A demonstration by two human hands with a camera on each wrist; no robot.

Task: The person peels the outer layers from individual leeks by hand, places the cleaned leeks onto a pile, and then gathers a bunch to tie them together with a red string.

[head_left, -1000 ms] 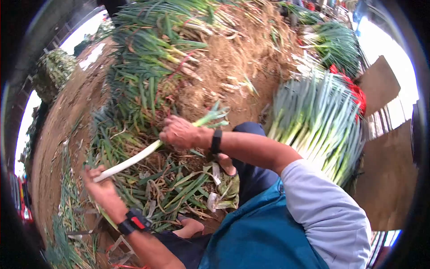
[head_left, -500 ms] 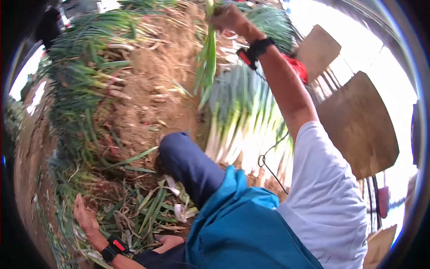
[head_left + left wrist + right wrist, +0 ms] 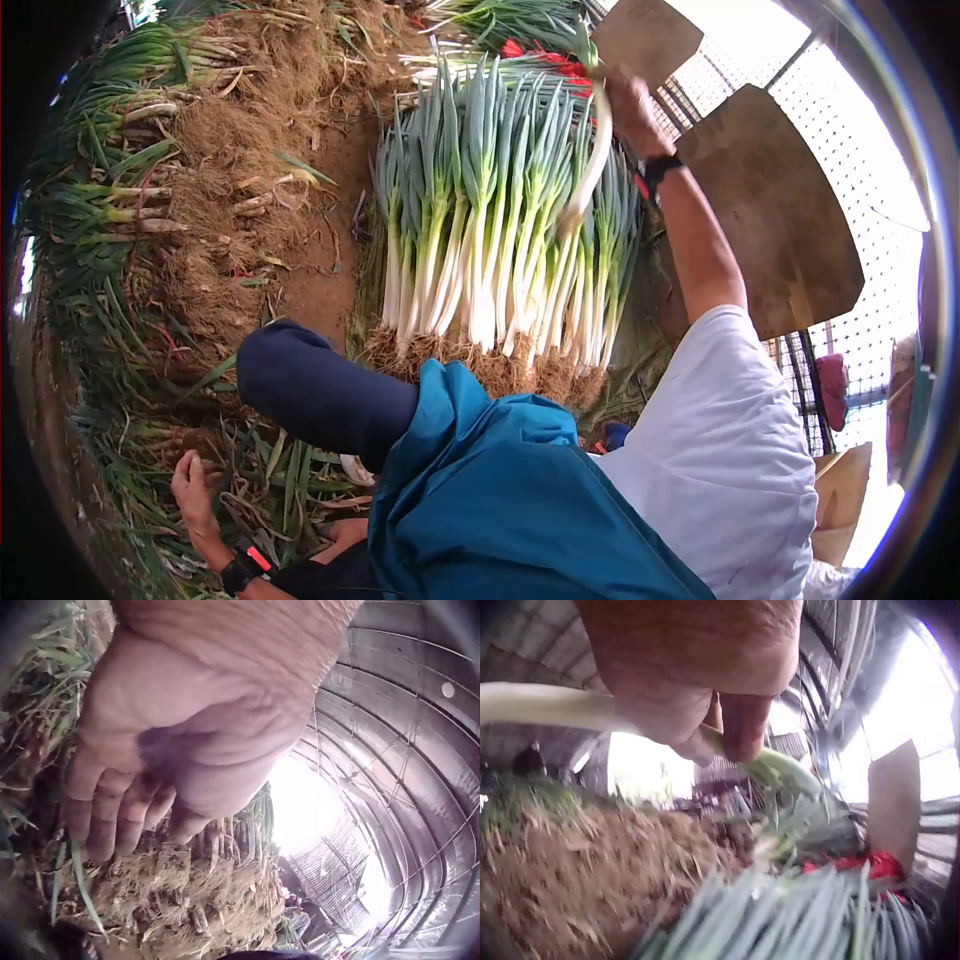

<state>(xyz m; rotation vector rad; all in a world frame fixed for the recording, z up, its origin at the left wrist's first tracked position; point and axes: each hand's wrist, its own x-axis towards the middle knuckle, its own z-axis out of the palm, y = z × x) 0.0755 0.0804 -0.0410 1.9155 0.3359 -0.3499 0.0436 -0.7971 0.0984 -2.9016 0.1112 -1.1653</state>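
Observation:
In the head view my right hand [image 3: 630, 112] grips a single long green onion [image 3: 600, 150] near its leafy end. Its white stem hangs down, with the root end over a row of green onions [image 3: 485, 215] laid side by side, leaves away from me and roots towards me. The right wrist view shows the fingers [image 3: 742, 724] curled round the stalk, the white part [image 3: 540, 705] stretching left. At the lower left my left hand [image 3: 197, 500] is held over loose leaves, fingers relaxed and nothing in them, as the left wrist view of the palm [image 3: 195, 712] also shows.
Stripped leaves [image 3: 280, 475] litter the ground by my feet. Along the left lies a heap of untrimmed green onions [image 3: 130, 215] with brown roots [image 3: 225, 200]. Brown boards [image 3: 760, 215] stand at the right, before mesh. Red netting [image 3: 555, 62] lies behind the row.
My right hand has swung from beside the left hand to the right, carrying the green onion over the row. The left hand has let go of the stem. The head view has turned right.

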